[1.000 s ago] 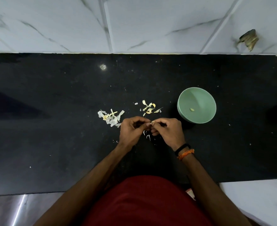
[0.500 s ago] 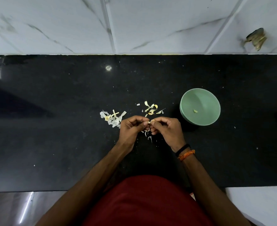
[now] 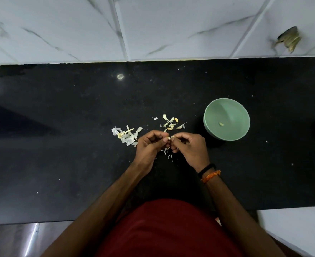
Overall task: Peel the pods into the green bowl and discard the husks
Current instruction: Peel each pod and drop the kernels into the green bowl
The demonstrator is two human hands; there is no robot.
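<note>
black counter; left hand (image 3: 150, 145) and right hand (image 3: 191, 147) are both pinching one pod (image 3: 171, 137), peeling underway. green bowl (image 3: 226, 119) is sitting right of the fingers; next, probably dropping it there.

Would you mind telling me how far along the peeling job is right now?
Early, it seems. Done: one peeled piece lies in the green bowl, and husks are scattered on the black counter. In hand: the left hand and right hand pinch one pod between them. Left: that pod, perhaps the pieces beyond the hands, and discarding husks.
</note>
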